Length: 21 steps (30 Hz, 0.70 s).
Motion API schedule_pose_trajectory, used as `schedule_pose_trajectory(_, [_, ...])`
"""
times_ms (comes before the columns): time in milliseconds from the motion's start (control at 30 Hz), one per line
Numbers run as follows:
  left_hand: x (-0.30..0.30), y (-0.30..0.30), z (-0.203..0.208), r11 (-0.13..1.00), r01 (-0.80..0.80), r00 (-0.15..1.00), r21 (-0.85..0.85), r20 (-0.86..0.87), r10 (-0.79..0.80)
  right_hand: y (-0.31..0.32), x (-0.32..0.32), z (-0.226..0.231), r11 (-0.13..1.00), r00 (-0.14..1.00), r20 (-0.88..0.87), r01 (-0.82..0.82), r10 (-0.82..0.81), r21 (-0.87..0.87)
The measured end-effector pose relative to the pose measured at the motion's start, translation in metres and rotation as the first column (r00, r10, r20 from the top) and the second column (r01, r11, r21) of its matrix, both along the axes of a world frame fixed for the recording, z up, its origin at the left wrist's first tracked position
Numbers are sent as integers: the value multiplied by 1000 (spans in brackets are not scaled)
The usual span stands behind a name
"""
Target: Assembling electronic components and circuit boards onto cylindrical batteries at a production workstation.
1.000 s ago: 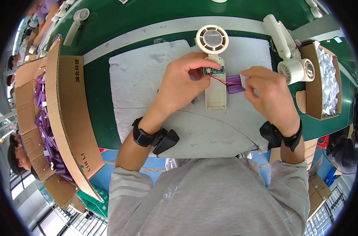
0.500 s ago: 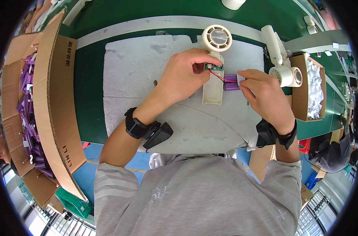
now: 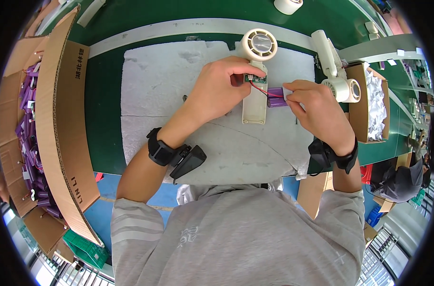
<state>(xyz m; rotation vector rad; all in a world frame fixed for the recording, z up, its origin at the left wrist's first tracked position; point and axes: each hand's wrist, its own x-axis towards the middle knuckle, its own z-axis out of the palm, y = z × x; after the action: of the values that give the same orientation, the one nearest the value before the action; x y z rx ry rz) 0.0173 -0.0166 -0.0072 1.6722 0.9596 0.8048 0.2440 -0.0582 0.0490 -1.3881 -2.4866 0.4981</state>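
A cream handheld fan (image 3: 254,109) lies on the foam sheet with its round head away from me and its handle uncovered. My left hand (image 3: 222,88) is closed around the upper handle, thumb and fingers by a small green circuit board (image 3: 256,78). Red and dark wires run from the board to a purple battery pack (image 3: 276,97) just right of the handle. At the pack's right end, my right hand (image 3: 320,107) pinches a small white pad (image 3: 287,92), which touches or overlaps the pack. Its underside is hidden.
A grey-white foam sheet (image 3: 164,100) covers the green bench (image 3: 102,128). On the left, a tall cardboard box (image 3: 74,119) holds many purple battery packs (image 3: 33,157). More cream fans (image 3: 329,57) lie at right, beside a small carton (image 3: 357,76) of white pieces (image 3: 376,105).
The whole view has shifted slightly, so things sit a little further left. Both hands keep their grips, and the fan and battery pack stay in the same arrangement.
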Motion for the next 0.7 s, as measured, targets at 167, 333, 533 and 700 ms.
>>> schedule_pose_trajectory(167, [0, 0, -1, 1000, 2, 1000, 9, 13, -2, -4, -3, -2, 999, 1000, 6, 29, -29, 25])
schedule_pose_trajectory(333, [0, 0, -1, 1000, 5, 1000, 12, 1, -5, -9, -11, -8, 993, 995, 88, 26, -37, 119])
schedule_pose_trajectory(533, [2, 1, -3, 999, -9, 1000, 32, 0, 9, -12, -4, -15, 959, 959, -76, 278, -273, 61])
schedule_pose_trajectory(700, [-1, -1, -4, 999, -27, 999, 46, 23, 26, -10, 48, 6, 829, 820, -260, 549, -510, 105])
